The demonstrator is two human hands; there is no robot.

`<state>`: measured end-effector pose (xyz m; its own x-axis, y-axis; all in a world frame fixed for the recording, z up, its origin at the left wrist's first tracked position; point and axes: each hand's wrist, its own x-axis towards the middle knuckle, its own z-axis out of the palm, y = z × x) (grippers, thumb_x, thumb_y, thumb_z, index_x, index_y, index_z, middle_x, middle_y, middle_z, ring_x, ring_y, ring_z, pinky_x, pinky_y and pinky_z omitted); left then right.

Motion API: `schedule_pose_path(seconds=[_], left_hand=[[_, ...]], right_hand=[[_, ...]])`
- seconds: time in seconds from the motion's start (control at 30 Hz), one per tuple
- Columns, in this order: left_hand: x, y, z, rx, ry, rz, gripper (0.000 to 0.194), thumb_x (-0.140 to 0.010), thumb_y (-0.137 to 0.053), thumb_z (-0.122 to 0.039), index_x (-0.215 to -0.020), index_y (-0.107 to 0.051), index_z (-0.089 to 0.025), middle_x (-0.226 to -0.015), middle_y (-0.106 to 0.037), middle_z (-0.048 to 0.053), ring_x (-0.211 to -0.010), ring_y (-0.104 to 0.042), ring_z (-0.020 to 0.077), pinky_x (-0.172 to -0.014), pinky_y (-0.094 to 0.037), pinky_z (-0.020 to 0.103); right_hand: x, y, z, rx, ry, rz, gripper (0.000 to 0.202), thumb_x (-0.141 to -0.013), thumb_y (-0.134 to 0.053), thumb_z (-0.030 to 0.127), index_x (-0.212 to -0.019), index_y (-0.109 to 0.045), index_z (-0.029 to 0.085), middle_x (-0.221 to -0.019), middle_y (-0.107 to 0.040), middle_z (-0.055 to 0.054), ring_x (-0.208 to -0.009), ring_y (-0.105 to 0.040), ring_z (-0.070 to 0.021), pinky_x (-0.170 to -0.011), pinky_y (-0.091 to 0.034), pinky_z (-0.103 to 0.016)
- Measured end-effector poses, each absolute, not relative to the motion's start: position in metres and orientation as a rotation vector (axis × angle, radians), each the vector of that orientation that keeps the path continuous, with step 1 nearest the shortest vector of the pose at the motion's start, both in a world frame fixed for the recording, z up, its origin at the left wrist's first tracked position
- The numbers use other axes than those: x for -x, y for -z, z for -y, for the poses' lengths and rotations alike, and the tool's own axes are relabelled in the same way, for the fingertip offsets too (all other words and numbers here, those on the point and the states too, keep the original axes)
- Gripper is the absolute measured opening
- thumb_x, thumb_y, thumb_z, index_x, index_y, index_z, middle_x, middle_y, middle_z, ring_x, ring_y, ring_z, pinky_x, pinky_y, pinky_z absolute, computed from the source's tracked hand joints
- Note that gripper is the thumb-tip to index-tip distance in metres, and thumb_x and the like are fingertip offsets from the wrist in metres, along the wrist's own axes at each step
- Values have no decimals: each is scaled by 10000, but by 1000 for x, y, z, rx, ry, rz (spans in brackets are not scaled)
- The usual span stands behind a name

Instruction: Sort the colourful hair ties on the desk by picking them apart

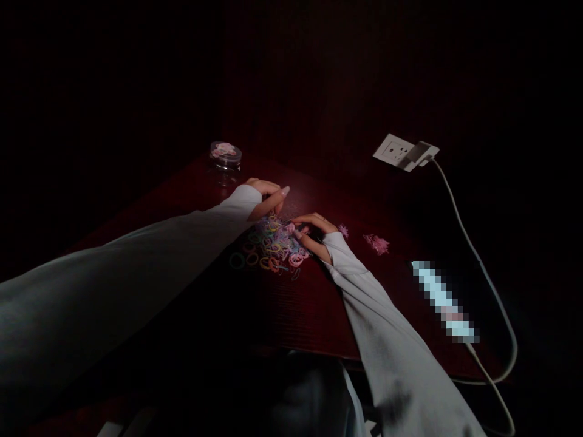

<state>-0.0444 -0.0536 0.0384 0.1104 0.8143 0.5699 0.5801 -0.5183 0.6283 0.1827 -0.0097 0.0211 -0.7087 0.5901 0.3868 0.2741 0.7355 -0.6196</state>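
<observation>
A loose pile of small colourful elastic hair ties point(273, 247) lies on the dark red table, mixed pink, purple, yellow and teal. Over its far edge is my left hand point(266, 197), fingers loosely bent and thumb stretched out, with nothing visible in it. My right hand point(316, 232) rests at the right side of the pile. Its thumb and index finger are apart, their tips among the ties beside a pink one. Right of that hand are a small purple bunch point(343, 230) and a pink bunch of ties point(376, 243).
A round clear container point(226, 156) with pink pieces on its lid stands at the far left of the table point(310, 315). At the right lies a lit, pixelated device point(444, 300) with a white cable point(471, 255). A charger point(421, 156) sits in the wall socket point(394, 152). Surroundings are very dark.
</observation>
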Motion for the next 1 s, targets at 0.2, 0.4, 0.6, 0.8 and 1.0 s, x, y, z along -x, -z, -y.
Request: schedule_pose_path(seconds=[0.2,0.4,0.6,0.8,1.0], left_hand=[[51,-40,33,-1586,-1573,-1297,583,-987,-434,-493,-492,-551,-209,-504,-572,23,-509,-519,123,-570,-438,257],[63,-42,19,-1132,-1784,-1229,626,-1033,-361,-465,-474,-447,-195,-527,-551,27,-468,-484,91,-487,-377,212],[71,-38,14,-1031,-1955,-1258,581,-1033,-318,-385,-483,-366,-205,-504,-470,15,-467,-430,100,-479,-344,235],[89,-27,4,-1231,-1923,-1326,584,-997,-317,-571,-538,-335,-210,-528,-437,4,-506,-452,109,-508,-353,259],[90,-25,2,-1240,-1909,-1298,608,-1014,-310,-562,-517,-333,-210,-523,-459,11,-493,-451,99,-506,-367,269]], right_hand=[[-183,-24,10,659,-712,2284,189,-924,-657,368,-1062,-739,269,-1016,-706,-43,-876,-614,-184,-835,-506,-367],[-183,-32,17,612,-544,2363,154,-907,-675,369,-1014,-734,275,-1061,-672,-41,-1022,-592,-221,-976,-437,-440],[-182,-29,27,620,-456,2539,317,-811,-761,360,-1113,-692,289,-1151,-625,-41,-1090,-541,-253,-1038,-406,-471],[-181,-24,26,618,-476,2606,459,-801,-769,372,-1241,-648,322,-1261,-608,-62,-1147,-546,-273,-1057,-437,-490],[-178,-23,19,661,-676,2477,205,-865,-706,337,-1053,-723,257,-981,-696,-44,-913,-636,-205,-882,-521,-376]])
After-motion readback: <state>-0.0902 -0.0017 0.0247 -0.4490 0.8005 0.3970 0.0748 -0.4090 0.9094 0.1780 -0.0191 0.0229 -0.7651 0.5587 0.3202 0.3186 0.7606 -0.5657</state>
